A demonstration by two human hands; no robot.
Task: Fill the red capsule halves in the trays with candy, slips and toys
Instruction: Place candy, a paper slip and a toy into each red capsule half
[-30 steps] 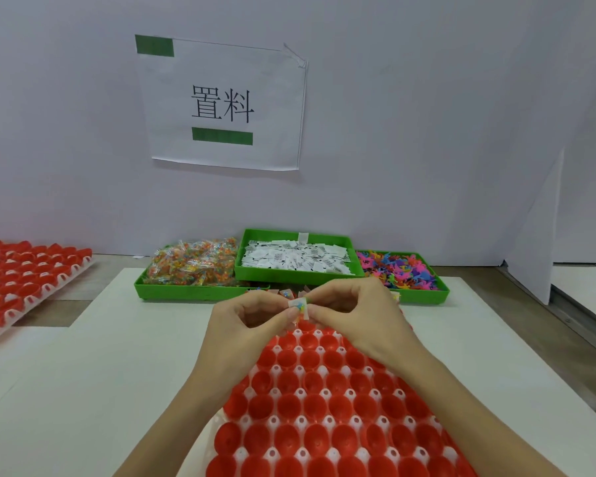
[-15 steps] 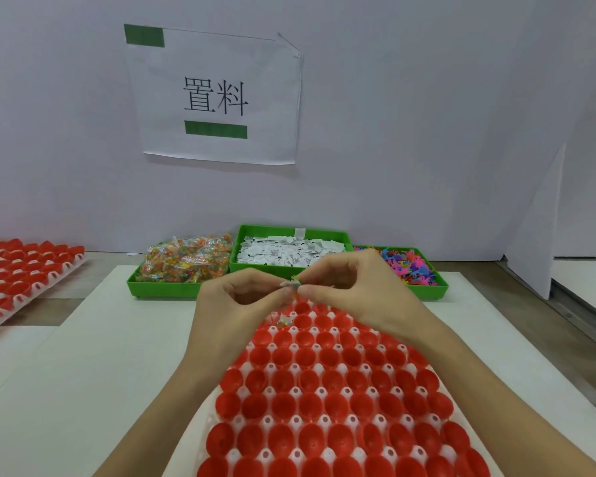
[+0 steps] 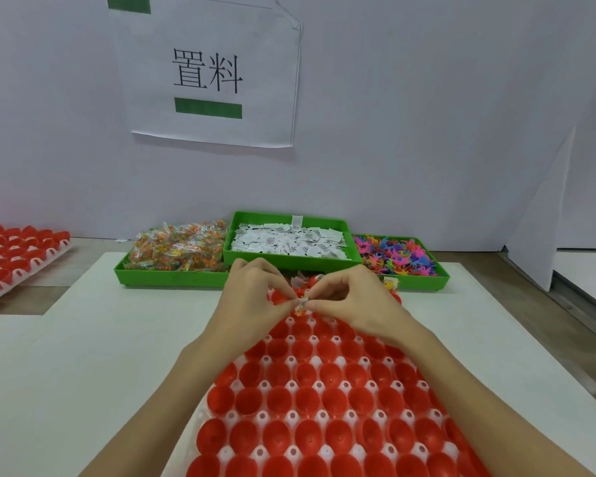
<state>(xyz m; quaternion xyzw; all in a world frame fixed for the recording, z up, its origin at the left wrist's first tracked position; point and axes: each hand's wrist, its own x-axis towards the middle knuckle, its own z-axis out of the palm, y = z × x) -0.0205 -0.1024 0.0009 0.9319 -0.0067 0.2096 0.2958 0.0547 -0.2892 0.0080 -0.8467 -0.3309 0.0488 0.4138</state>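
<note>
Left hand [image 3: 252, 297] and right hand [image 3: 351, 301] together pinch a small candy packet [image 3: 300, 304] above the red capsule halves [image 3: 307, 397].

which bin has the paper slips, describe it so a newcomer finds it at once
Under the paper sign on the wall, three green bins stand in a row. The slip bin is the middle one, raised above its neighbours. It alone holds white printed slips, not colourful candy or toys.

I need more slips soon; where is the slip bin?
Head view, centre back: the slip bin sits between the candy bin and toy bin, by the wall.
</note>
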